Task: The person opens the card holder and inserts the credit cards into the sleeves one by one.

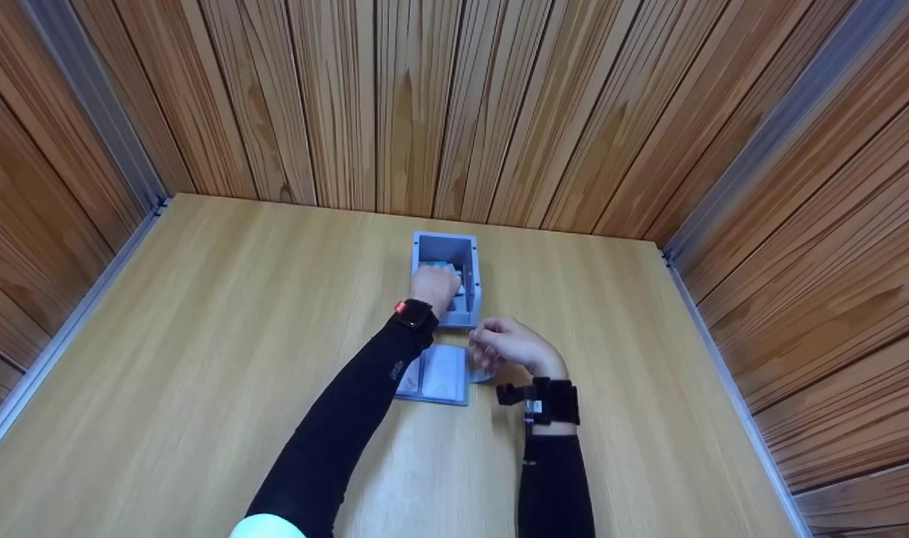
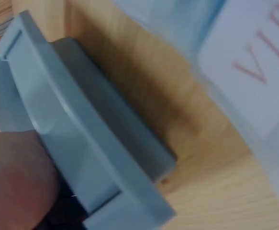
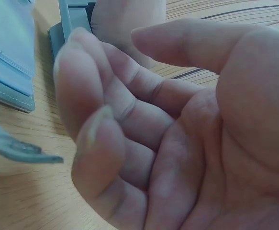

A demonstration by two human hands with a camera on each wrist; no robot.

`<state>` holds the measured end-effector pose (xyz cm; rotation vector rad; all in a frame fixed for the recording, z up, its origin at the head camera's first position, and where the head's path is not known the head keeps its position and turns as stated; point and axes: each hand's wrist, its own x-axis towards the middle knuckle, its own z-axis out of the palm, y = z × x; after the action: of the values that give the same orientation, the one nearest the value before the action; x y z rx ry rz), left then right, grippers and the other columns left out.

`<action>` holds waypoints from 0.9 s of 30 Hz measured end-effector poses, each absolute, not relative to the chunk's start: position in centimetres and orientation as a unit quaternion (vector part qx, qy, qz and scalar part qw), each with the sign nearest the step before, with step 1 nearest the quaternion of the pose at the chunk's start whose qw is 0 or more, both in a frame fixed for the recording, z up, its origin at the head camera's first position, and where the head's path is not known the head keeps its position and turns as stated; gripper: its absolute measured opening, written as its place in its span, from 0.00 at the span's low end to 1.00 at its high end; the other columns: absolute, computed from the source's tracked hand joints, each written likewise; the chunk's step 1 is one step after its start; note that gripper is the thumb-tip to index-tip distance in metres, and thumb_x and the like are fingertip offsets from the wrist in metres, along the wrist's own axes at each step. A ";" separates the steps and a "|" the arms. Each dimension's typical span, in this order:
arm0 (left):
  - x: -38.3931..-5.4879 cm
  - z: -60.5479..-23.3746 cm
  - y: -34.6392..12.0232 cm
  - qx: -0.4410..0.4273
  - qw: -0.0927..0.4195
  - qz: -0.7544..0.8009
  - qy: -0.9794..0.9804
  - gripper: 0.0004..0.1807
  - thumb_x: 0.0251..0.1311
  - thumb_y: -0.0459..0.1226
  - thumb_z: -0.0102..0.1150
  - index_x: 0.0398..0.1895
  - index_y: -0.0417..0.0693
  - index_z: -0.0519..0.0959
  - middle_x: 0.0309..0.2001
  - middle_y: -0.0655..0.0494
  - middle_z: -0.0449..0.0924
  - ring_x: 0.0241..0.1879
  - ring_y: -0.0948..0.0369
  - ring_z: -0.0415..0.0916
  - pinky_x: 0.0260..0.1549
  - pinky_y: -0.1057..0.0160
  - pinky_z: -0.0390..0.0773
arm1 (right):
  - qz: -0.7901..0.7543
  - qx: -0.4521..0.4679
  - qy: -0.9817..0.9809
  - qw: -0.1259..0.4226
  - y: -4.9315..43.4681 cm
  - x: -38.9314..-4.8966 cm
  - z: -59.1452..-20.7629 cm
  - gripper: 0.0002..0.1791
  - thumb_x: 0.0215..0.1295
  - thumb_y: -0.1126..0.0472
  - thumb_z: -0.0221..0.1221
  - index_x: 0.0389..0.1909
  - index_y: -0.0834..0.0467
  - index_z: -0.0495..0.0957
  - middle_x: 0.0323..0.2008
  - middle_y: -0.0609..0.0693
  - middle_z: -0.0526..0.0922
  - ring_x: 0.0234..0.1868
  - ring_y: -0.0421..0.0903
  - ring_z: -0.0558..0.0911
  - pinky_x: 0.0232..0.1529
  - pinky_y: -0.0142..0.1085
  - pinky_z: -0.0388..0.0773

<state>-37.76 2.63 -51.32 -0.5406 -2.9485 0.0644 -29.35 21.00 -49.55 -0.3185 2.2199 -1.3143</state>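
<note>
My left hand [image 1: 434,285] reaches down into a grey-blue open-topped box [image 1: 458,320]. Its fingers are hidden in there, and I cannot tell whether they grip anything. Beside that hand, blue and white items [image 1: 447,266] show inside the box. A pale blue card holder [image 1: 445,372] lies spread flat in front of the box, with clear pockets; in the left wrist view, red lettering marks a white card [image 2: 259,72] in it. Just right of the card holder is my right hand [image 1: 517,345], fingers loosely curled around nothing, palm showing in the right wrist view [image 3: 177,143].
A closure strap [image 3: 19,148] sticks out from the card holder's right side, near my right hand. Everything lies on a light wooden table [image 1: 200,336]. Wood-panelled walls [image 1: 409,112] with metal corner strips enclose it at the back and sides.
</note>
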 end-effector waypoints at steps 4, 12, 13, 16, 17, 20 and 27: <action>-37.2 -51.1 2.5 -0.206 0.103 0.039 -0.972 0.14 0.74 0.30 0.58 0.38 0.50 0.92 0.37 0.52 0.92 0.39 0.58 0.90 0.40 0.55 0.91 | -0.485 -0.117 0.826 0.263 20.9 -29.4 -49.4 0.18 0.84 0.56 0.53 0.49 0.68 0.82 0.31 0.47 0.85 0.30 0.40 0.84 0.32 0.32 0.83; -35.8 -51.7 2.4 -0.232 0.192 0.031 -0.953 0.12 0.74 0.31 0.61 0.36 0.51 0.92 0.32 0.54 0.92 0.32 0.60 0.88 0.34 0.57 0.90 | -0.482 -0.109 0.827 0.269 20.5 -29.3 -49.6 0.19 0.84 0.55 0.53 0.50 0.68 0.81 0.32 0.47 0.85 0.30 0.41 0.84 0.32 0.32 0.81; -35.6 -51.7 2.3 -0.227 0.195 0.024 -0.954 0.12 0.75 0.32 0.61 0.36 0.51 0.92 0.32 0.53 0.91 0.32 0.60 0.88 0.34 0.57 0.90 | -0.481 -0.108 0.827 0.270 20.5 -29.3 -49.7 0.18 0.84 0.55 0.53 0.50 0.68 0.82 0.31 0.47 0.84 0.30 0.41 0.84 0.32 0.32 0.81; -35.2 -51.6 2.1 -0.215 0.215 0.006 -0.953 0.13 0.74 0.32 0.60 0.35 0.50 0.93 0.32 0.52 0.92 0.32 0.58 0.89 0.33 0.55 0.90 | -0.480 -0.107 0.828 0.271 20.3 -29.3 -49.8 0.18 0.84 0.56 0.53 0.49 0.69 0.81 0.31 0.47 0.84 0.29 0.41 0.83 0.31 0.32 0.82; -35.0 -51.6 2.1 -0.215 0.224 0.005 -0.951 0.13 0.73 0.31 0.60 0.35 0.50 0.93 0.32 0.51 0.92 0.32 0.57 0.89 0.33 0.55 0.90 | -0.480 -0.106 0.828 0.270 20.3 -29.2 -49.8 0.18 0.83 0.56 0.53 0.49 0.69 0.81 0.31 0.47 0.84 0.29 0.41 0.83 0.31 0.32 0.82; -34.5 -51.7 1.8 -0.218 0.248 0.010 -0.944 0.12 0.71 0.31 0.61 0.35 0.49 0.93 0.32 0.51 0.93 0.31 0.56 0.90 0.31 0.55 0.90 | -0.476 -0.104 0.832 0.266 20.1 -29.3 -49.7 0.17 0.83 0.57 0.53 0.49 0.69 0.81 0.30 0.48 0.84 0.28 0.42 0.83 0.30 0.33 0.81; -33.8 -52.0 1.1 -0.215 0.245 -0.013 -0.945 0.12 0.71 0.31 0.62 0.34 0.49 0.93 0.30 0.51 0.92 0.30 0.55 0.90 0.30 0.54 0.90 | -0.459 -0.102 0.840 0.270 19.7 -29.2 -49.6 0.19 0.83 0.55 0.54 0.50 0.68 0.82 0.31 0.48 0.85 0.28 0.43 0.83 0.31 0.34 0.81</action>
<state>-33.84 1.10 -52.04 -0.5879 -2.5810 -0.0354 -29.20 19.70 -49.63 -0.2753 2.2649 -1.2373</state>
